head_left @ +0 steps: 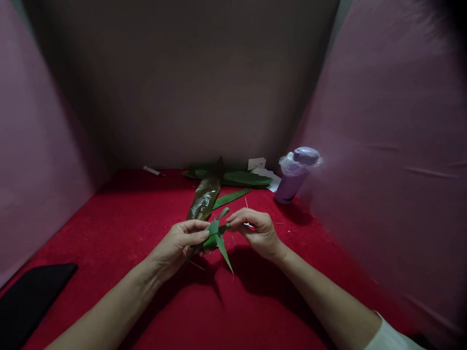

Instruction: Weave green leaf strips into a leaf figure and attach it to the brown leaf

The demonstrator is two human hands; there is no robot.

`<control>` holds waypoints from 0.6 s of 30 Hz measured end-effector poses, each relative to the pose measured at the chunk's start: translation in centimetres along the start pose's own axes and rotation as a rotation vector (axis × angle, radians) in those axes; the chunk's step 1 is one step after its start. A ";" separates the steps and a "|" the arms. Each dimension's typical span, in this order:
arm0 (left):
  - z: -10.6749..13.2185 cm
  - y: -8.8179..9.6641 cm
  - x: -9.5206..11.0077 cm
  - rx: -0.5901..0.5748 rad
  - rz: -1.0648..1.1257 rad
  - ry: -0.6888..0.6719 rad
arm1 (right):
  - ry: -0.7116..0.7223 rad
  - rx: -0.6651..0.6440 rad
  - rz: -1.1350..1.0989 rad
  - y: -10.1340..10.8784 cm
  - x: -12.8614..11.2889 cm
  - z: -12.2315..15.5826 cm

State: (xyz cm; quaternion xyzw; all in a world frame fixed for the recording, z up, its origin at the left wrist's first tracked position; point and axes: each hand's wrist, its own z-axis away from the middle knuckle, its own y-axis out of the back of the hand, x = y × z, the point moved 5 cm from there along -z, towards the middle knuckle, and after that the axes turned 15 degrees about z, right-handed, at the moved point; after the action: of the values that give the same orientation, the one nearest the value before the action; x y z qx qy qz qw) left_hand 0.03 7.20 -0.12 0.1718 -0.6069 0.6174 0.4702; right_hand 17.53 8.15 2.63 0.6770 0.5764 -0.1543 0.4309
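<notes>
Between my two hands is a folded green leaf [214,228] with crossed strips and loose pointed ends, one of them hanging down to the right. My left hand [184,239] is closed on its left side, the thumb pressed on top; the fingers beneath are mostly hidden. My right hand [257,231] pinches a short strip at the leaf's right side between thumb and fingertips. Just beyond my hands lies a glossy brownish-green leaf [205,194], and to its right a narrow green leaf strip [231,198].
Several long green leaves [244,179] lie at the back, beside white papers [268,177]. A purple cup-like container [291,187] with clear plastic around its top stands right. A syringe [152,170] lies back left, a black flat object [40,301] near left. Pinkish walls flank the red cloth [127,209].
</notes>
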 end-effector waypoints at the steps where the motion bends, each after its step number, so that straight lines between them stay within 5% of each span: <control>1: 0.0 0.0 0.0 -0.005 -0.007 0.003 | 0.038 0.007 0.058 0.0 -0.3 0.1; 5: 0.2 -0.1 -0.2 -0.022 -0.054 -0.002 | 0.076 0.055 0.177 -0.1 -0.9 0.2; 11: 0.0 0.3 0.4 0.095 -0.049 -0.127 | -0.113 0.251 0.257 -0.1 -1.3 0.9; 18: 0.5 -0.5 0.4 0.071 -0.159 -0.163 | -0.248 0.054 0.075 -2.2 -0.5 1.6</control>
State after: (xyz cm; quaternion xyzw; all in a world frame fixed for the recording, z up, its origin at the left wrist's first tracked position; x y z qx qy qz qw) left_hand 0.03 6.83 0.56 0.2855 -0.6051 0.5833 0.4605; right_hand 15.88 6.57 1.17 0.6852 0.4885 -0.2360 0.4860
